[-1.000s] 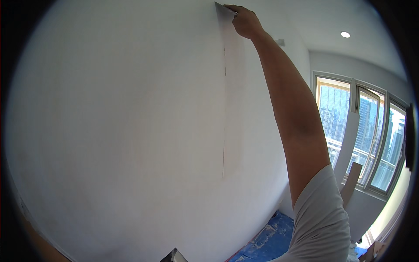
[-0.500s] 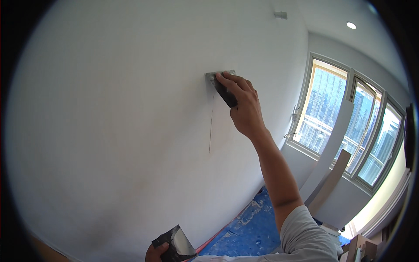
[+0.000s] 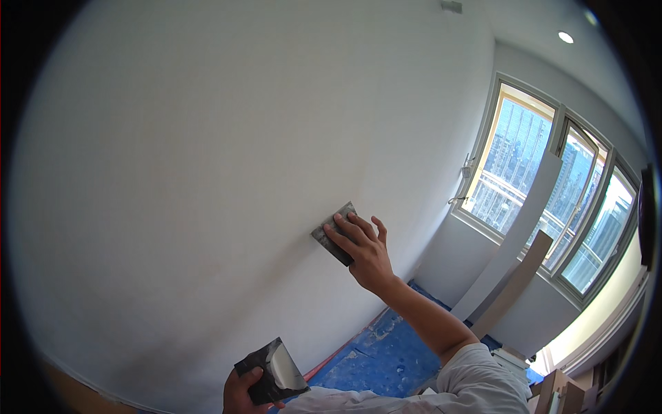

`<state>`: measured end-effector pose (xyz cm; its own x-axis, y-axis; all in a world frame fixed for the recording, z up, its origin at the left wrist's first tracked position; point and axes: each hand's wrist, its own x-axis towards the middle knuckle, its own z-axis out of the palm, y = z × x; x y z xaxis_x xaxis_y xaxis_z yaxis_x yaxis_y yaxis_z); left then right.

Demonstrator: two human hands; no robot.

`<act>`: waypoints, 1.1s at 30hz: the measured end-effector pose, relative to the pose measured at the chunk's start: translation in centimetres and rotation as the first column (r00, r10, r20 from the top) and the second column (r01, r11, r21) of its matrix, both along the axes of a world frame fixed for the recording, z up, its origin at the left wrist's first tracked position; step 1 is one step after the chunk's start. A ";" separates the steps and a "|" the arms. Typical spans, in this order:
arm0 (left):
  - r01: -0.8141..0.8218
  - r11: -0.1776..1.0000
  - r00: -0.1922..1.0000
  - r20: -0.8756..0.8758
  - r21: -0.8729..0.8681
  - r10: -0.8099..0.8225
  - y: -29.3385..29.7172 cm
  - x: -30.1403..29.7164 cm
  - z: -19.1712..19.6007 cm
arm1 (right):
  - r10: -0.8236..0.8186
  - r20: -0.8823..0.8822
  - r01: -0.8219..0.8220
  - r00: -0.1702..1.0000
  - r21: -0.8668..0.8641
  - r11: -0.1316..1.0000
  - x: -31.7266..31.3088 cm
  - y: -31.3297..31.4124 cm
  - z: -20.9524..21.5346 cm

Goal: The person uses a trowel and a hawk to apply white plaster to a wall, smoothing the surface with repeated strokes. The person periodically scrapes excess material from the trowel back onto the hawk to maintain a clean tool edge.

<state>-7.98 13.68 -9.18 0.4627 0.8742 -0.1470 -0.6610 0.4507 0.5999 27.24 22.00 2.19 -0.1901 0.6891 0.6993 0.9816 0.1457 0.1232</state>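
Observation:
My right hand (image 3: 367,255), arm stretched forward, grips a flat putty scraper (image 3: 332,239) with a dark, smeared blade. Several fingers lie spread across its back, and the blade's far edge appears to rest against the white wall (image 3: 207,159). Low in the picture, nearer to me, my left hand (image 3: 240,392) holds a second dark putty scraper (image 3: 262,369), its thumb on top. A patch of white putty (image 3: 283,367) sits on that blade. The left fingers beneath it are mostly hidden.
Blue, white-stained sheeting (image 3: 372,359) covers the floor along the wall's foot. To the right, long boards (image 3: 514,252) lean by the windows (image 3: 517,155). Boxes and loose materials (image 3: 562,393) stand at the lower right. A small grey fitting (image 3: 452,7) sits high on the wall.
My right hand has swept the scraper down the wall. The thin dark line seen below it earlier no longer shows. My left hand and its scraper sit slightly higher in view.

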 end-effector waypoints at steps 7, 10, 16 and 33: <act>-0.046 0.998 0.994 -0.101 0.046 0.051 -1.1 0.5 1.6 | -0.070 0.266 0.165 0.961 -0.353 0.921 0.8 -2.6 1.3; -0.048 0.993 0.998 -0.038 -0.108 0.044 -1.3 0.9 2.2 | 0.049 0.141 -0.019 0.989 -0.203 0.979 0.4 -3.2 5.8; -0.076 0.996 0.987 -0.143 -0.041 0.070 -1.5 0.8 2.5 | 0.147 0.135 -0.197 0.980 0.544 0.815 -4.9 -0.1 23.7; -0.112 0.983 0.991 -0.050 0.145 0.121 -0.6 1.6 4.8 | -0.011 0.226 -0.048 0.974 0.252 0.966 -4.0 -1.0 10.4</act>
